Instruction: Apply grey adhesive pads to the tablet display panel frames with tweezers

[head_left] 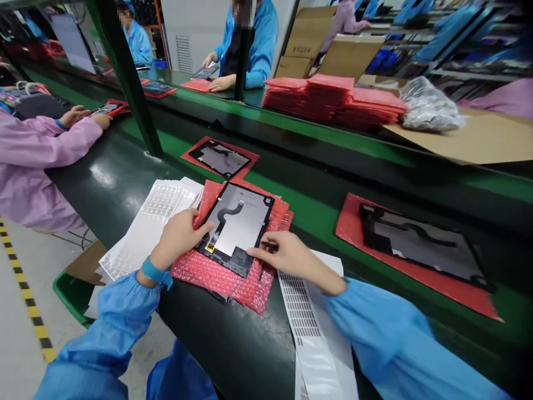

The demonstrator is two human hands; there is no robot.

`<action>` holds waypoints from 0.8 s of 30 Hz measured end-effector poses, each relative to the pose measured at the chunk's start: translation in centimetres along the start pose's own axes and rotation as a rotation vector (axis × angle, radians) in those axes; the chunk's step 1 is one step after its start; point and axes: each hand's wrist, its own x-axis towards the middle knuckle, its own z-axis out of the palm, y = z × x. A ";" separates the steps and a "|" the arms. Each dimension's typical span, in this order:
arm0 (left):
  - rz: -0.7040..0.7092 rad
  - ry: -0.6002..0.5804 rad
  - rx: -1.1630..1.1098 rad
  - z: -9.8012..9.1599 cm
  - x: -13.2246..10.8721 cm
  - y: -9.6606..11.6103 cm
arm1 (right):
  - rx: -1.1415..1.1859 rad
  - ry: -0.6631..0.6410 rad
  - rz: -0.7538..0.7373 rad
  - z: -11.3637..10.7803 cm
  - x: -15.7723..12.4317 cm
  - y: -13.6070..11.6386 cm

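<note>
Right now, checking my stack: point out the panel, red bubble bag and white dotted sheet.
Panel (235,219): head view, silver face.
Red bubble bag (204,273): head view, lower left part.
White dotted sheet (302,316): head view, dotted strip.

Three display panels (233,222), two hands (179,236), and apparently two white sheet stacks (150,222).

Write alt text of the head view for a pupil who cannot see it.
Seen from the wearer's head, a left hand and right hand rest at the edges of a silver-backed tablet panel with a black ribbon cable, lying on red bubble-wrap bags. White perforated sheets lie beside it on a dark workbench, where co-workers in smocks handle similar panels.
</note>
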 end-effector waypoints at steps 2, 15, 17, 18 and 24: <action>0.003 0.017 -0.004 -0.3 0.0 0.6 | -0.012 -0.006 0.056 2.6 0.2 -0.7; 0.038 -0.187 -0.194 -2.3 3.1 1.6 | 0.054 0.094 0.114 3.9 -1.3 -1.2; 0.072 -0.146 -0.168 -3.2 2.9 2.4 | 0.037 0.107 0.096 4.0 -1.5 -1.4; 0.090 -0.126 -0.154 -3.7 2.6 3.0 | 0.026 0.114 0.087 4.1 -1.5 -1.4; 0.249 -0.046 -0.127 -5.7 1.2 6.8 | -0.104 0.161 0.044 3.3 -2.3 -2.2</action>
